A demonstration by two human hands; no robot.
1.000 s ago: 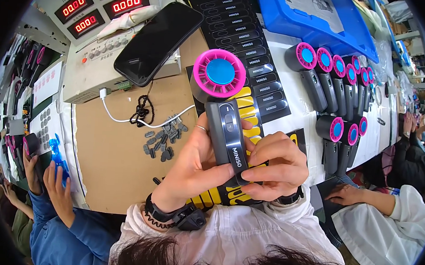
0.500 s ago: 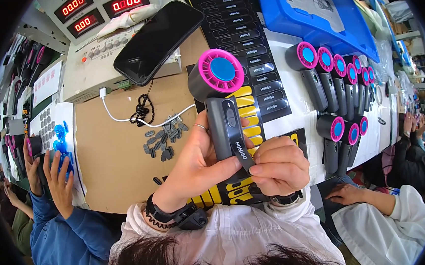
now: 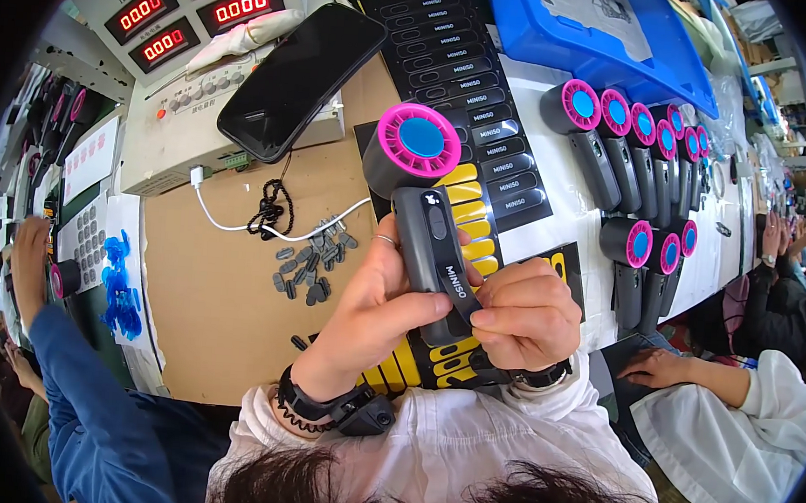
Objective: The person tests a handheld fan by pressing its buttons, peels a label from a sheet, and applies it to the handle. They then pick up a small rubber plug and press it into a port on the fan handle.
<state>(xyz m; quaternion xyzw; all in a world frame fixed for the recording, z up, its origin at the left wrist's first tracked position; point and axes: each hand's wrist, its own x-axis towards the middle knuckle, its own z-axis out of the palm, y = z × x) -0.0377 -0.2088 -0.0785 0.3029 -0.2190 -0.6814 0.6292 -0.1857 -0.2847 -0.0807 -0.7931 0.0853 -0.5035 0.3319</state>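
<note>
White shirt (image 3: 473, 453), black wrist straps (image 3: 315, 408), coiled cord (image 3: 296, 423), thin finger ring (image 3: 384, 239)

Upper left: red digital displays (image 3: 242, 7), lit numerals with decimal points; top ones cut by the frame edge. Small dark Chinese characters printed between the windows. Below them, cream control unit (image 3: 182, 135): further dark Chinese characters beside its row of knobs.

Top centre to centre: black sticker sheet (image 3: 468, 81), oblong stickers in a column, each bearing one identical white word in Latin capitals.

Centre: handheld fan (image 3: 417, 217), same white word on the black label strip (image 3: 457, 288) along its handle. Small white mark near the handle's top, too small to identify.

Left edge: white sheet (image 3: 91, 157), rows of pink marks, illegible.
</note>
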